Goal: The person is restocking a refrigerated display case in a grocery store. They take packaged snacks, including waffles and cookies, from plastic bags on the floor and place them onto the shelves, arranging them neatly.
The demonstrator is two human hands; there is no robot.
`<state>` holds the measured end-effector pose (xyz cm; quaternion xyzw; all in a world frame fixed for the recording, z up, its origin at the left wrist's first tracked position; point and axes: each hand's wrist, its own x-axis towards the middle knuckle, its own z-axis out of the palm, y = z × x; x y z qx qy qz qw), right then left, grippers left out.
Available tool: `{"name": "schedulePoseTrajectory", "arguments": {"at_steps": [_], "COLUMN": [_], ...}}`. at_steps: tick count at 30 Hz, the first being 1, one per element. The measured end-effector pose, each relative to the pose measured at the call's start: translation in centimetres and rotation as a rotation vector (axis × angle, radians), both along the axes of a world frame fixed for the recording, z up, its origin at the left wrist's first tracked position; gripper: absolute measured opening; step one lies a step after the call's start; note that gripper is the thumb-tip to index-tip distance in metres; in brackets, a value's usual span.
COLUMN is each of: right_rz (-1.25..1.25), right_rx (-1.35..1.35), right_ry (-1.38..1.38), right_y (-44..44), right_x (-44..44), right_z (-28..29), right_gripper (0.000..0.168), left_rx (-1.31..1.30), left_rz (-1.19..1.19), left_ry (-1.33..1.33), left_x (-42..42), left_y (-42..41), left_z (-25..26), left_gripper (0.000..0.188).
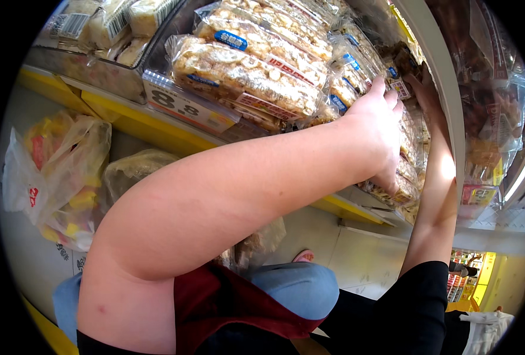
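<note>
My left hand [375,128] reaches over the shelf among clear-wrapped puffed-grain snack bars [351,88]. Its fingers are spread, and its far side presses against more wrapped bars [406,175]; the palm is hidden, so a firm hold cannot be made out. Deeper in, close to the curved white shelf edge [451,111], my right hand [424,91] has its fingers on a darker brown wrapped snack pack [404,60] with a blue label. Large wrapped puffed-grain blocks [249,75] are stacked to the left of both hands.
A price tag [189,104] fronts the shelf. Pale wrapped snacks [111,22] fill a clear bin [85,73]. A white plastic bag [62,177] with colourful contents and another clear bag [133,171] stand on the floor [306,230]. A glossy panel [488,133] mirrors goods at right.
</note>
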<state>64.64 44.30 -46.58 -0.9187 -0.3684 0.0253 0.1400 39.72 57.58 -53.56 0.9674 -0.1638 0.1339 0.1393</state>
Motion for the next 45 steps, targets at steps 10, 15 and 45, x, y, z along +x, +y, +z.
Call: {"name": "schedulePoseTrajectory", "arguments": {"at_steps": [10,15,45], "right_rz": [-0.063,-0.040,-0.145], "right_rx": [-0.183,-0.205,0.118], "right_ry": [-0.451,-0.446,-0.135], "right_y": [-0.4,0.1,-7.1], "right_x": [0.4,-1.4,-7.7], "right_z": [0.2,-0.4,1.8], "right_gripper": [0.071,0.068,0.070], "left_rx": [-0.018,-0.031,-0.046], "left_rz": [-0.048,-0.044,-0.087], "left_ry": [0.012,-0.009,0.078], "left_x": [-0.2,-0.2,0.3], "left_y": [0.0,-0.1,-0.3], "left_z": [0.5,0.3,1.3], "left_gripper": [0.076,0.077,0.081]}}
